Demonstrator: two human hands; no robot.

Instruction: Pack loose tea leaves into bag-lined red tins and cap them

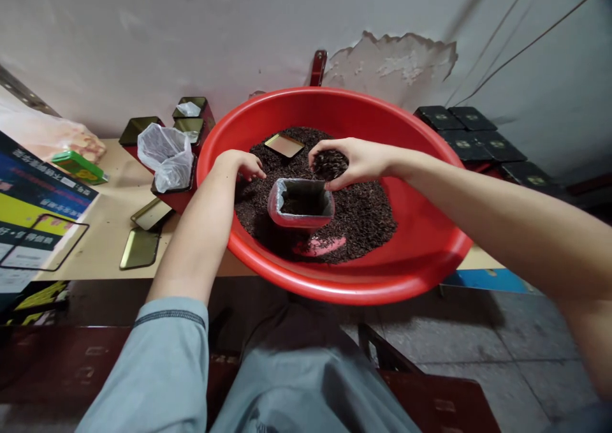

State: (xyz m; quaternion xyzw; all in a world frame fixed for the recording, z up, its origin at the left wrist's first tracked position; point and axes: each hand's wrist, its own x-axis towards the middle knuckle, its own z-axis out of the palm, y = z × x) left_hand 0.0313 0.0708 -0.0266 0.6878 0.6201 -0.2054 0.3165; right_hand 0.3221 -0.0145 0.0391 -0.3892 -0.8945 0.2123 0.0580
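Note:
A large red basin (430, 229) holds a heap of dark loose leaves (368, 222). In the leaves stands a tin lined with a clear plastic bag (301, 219), its mouth open and dark inside. My right hand (347, 162) curves around a clump of the dark leaves just above the tin's right back corner. My left hand (246, 165) hangs over the leaves left of the tin, fingers loosely spread, holding nothing visible. Behind the tin a rectangular lid (284, 145) lies on the leaves. A pink patch (320, 246) shows through the leaves in front of the tin.
Left of the basin stand open tins, one with a plastic bag (167, 155) over its mouth. Two lids (139, 248) and a green box (79, 166) lie on the table (95, 229). Closed black-topped tins (471, 133) stand at the right. A wall rises behind.

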